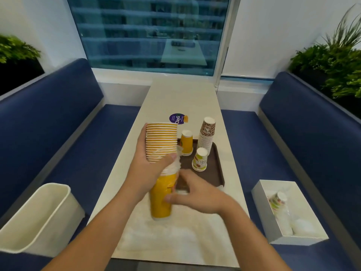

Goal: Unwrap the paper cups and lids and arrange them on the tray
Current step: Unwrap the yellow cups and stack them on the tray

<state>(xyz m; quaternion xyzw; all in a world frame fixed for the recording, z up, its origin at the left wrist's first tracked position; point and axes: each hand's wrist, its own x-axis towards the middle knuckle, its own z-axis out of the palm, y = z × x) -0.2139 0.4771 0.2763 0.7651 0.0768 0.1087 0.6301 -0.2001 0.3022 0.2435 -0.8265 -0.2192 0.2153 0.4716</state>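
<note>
A long stack of yellow paper cups point(161, 141) is held above the near table, rims toward the far end. My left hand point(150, 165) grips the stack at its middle, where clear plastic wrap point(172, 166) is bunched. My right hand point(192, 194) holds the lower, still-wrapped yellow part point(161, 198). On the brown tray point(216, 169) stand a short yellow stack point(186, 142), a tall brown patterned stack point(207, 135) and a short white printed stack point(200, 159), all upside down.
A white bin point(39, 218) sits on the blue bench at left. A white box point(287, 210) with wrapped cups and lids lies on the right bench. A purple sticker point(177, 118) marks the table beyond the tray.
</note>
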